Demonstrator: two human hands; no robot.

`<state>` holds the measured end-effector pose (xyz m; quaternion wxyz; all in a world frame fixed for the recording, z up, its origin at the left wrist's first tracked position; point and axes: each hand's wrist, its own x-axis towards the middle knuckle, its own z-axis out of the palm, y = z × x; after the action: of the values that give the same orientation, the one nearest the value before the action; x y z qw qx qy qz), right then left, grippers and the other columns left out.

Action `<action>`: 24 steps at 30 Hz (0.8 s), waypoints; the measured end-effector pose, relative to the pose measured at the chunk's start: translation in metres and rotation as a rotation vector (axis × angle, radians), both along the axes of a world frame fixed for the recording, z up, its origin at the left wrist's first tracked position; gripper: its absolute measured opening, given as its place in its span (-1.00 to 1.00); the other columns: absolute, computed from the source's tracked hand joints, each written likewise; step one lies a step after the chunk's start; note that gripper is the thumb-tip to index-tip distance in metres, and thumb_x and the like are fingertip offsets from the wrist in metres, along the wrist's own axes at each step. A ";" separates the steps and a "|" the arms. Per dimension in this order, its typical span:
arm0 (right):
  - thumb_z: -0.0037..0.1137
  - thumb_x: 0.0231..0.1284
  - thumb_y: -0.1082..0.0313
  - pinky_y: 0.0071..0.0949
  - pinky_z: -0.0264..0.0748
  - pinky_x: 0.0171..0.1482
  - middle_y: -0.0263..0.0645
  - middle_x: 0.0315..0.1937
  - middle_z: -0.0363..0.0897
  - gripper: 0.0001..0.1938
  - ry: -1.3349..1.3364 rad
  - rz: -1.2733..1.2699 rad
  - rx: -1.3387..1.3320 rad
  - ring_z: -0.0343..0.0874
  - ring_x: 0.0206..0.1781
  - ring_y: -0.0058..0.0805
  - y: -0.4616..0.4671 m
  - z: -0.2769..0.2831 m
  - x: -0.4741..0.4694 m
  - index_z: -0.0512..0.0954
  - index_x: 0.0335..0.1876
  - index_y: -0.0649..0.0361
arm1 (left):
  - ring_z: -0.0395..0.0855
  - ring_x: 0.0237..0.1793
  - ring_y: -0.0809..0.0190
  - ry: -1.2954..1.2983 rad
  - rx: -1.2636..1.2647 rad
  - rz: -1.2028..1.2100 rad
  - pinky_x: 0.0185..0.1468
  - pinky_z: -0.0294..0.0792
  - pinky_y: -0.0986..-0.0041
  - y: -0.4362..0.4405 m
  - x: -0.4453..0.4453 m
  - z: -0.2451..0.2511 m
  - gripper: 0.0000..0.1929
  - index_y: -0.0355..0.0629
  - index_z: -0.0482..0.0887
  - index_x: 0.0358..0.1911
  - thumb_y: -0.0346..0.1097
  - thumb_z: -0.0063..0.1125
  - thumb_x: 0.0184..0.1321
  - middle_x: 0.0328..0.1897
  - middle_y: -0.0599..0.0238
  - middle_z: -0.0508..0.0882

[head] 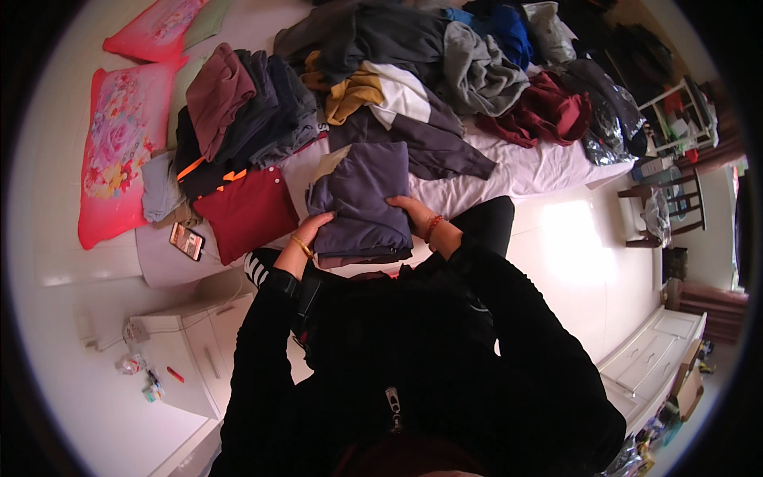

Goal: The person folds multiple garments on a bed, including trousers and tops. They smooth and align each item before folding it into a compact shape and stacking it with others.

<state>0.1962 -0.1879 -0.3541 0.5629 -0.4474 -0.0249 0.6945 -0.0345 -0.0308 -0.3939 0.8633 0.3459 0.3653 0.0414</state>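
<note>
A folded purple-grey garment (363,197) lies on top of a small folded stack at the bed's edge, before my body. My left hand (313,229) grips its left side, thumb on top and fingers hidden beneath. On the opposite side my right hand (415,213) holds it the same way. Left of the stack is a folded dark red garment (250,211) with small white buttons. Behind it rises a pile of folded clothes, topped by a mauve garment (219,98). A rumpled dark grey, white and mustard top (411,113) spreads just beyond the held garment.
Further back on the bed lie a dark grey garment (381,36), a light grey one (480,68) and a crumpled maroon one (536,113). A phone (187,241) rests near the bed's left edge, by a floral pillow (122,143). A wooden chair (673,208) stands at right.
</note>
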 end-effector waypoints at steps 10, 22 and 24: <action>0.22 0.02 0.23 -0.33 0.30 0.20 -0.19 0.19 0.24 -0.24 -0.039 -0.159 0.163 0.31 0.19 -0.31 -0.042 0.050 0.017 0.02 0.32 0.05 | 0.58 -0.16 0.24 -0.099 0.416 0.078 -0.05 0.44 0.46 0.012 0.066 0.013 -0.52 -0.29 0.44 0.05 -0.30 0.21 0.04 -0.10 0.22 0.59; 0.18 0.00 0.47 -0.41 0.36 0.14 -0.23 0.09 0.36 -0.25 -0.227 -0.099 0.073 0.40 0.10 -0.40 -0.070 0.029 0.013 0.05 0.34 0.05 | 0.53 -0.14 0.35 -0.044 0.474 0.037 0.00 0.36 0.56 -0.014 0.059 0.036 -0.49 -0.27 0.46 0.05 -0.36 0.26 -0.05 -0.07 0.28 0.58; 0.22 0.01 0.36 -0.37 0.37 0.10 -0.21 0.08 0.37 -0.20 -0.329 0.010 0.102 0.40 0.09 -0.40 -0.060 0.024 0.008 0.00 0.36 0.02 | 0.56 -0.21 0.34 0.001 0.527 0.072 -0.06 0.39 0.55 0.001 0.043 0.051 -0.55 -0.28 0.49 0.00 -0.39 0.24 -0.04 -0.15 0.30 0.61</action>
<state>0.2039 -0.2477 -0.3298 0.5698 -0.5257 -0.1539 0.6126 0.0080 -0.0303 -0.3426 0.7411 0.5456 0.3544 0.1656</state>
